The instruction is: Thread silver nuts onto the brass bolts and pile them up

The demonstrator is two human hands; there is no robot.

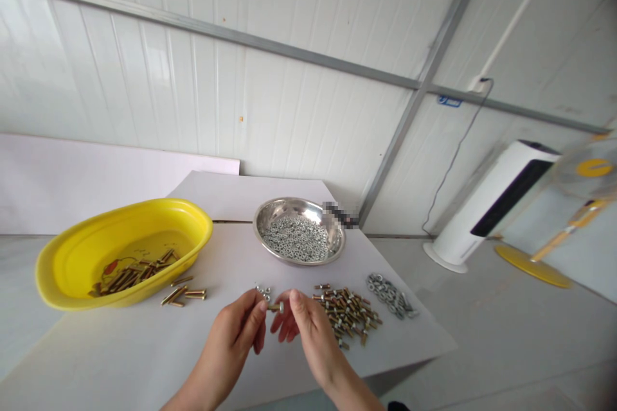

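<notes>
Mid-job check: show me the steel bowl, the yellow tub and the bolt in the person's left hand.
Steel bowl (pixel 284 201): head view, on the far rim.
Yellow tub (pixel 144 214): head view, on the far rim.
Bolt (pixel 273 307): head view, on the brass-coloured shank.

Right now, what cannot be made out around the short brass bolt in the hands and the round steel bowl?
Head view only:
The brass bolt: the left hand hides most of its shank.
The steel bowl: its grey rings are too small to tell nuts from washers.
The dark patch by the bowl: pixelated, unreadable.
The standing fan: cut off by the right edge, blurred.
</notes>
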